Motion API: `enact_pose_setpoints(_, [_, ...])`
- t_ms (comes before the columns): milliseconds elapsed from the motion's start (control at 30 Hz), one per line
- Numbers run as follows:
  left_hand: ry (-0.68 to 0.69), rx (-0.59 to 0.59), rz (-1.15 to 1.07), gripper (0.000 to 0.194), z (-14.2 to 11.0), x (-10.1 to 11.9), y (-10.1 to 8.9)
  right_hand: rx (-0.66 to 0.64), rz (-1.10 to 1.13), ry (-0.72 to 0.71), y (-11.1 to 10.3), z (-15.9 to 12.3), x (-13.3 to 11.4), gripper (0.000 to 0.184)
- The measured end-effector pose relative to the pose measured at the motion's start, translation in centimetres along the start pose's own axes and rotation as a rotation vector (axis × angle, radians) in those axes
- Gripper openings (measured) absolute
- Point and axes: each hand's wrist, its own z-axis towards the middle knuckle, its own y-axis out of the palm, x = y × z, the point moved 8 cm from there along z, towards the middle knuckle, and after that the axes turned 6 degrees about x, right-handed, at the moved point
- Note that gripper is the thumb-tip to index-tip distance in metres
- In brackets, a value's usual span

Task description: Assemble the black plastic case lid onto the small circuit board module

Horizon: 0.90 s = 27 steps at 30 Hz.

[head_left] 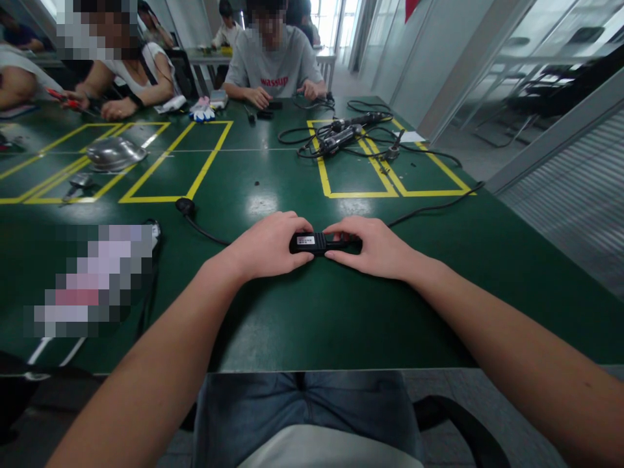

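As a black box (320,244) with a white label (306,240) is clamped between thumb and fingers of the left hand (273,246), on or just over the green table (341,318), its ridged end is flanked by curled fingers of the right hand (375,247); whether these are clamped cannot be told. Leftward, a black plug (185,207) is seen; corded tools (341,139) are spread beyond.

We see a small box (309,248) of what looks like black plastic, smooth over most of its body and ridged towards one end, with a paper-like label (305,240). Our tabletop (341,325) is smooth and glossy, throwing back light. We also see a bowl (114,155) in shiny metal, and our jeans (307,403) in denim cloth.
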Motion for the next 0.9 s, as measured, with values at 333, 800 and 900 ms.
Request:
enact_pose_setpoints(333, [-0.018,0.045,-0.051,0.033,0.07,-0.10,-0.50,0.008,0.018,0.018,-0.16,0.03,0.10,0.039])
enact_pose_setpoints(800, [-0.011,0.083,-0.090,0.034,0.12,0.12,-0.75,0.007,0.020,0.039,-0.16,0.21,0.28,0.036])
enact_pose_setpoints(900, [0.006,0.083,-0.096,0.034,0.11,0.19,-0.80,-0.004,0.022,0.047,-0.14,0.19,0.27,0.035])
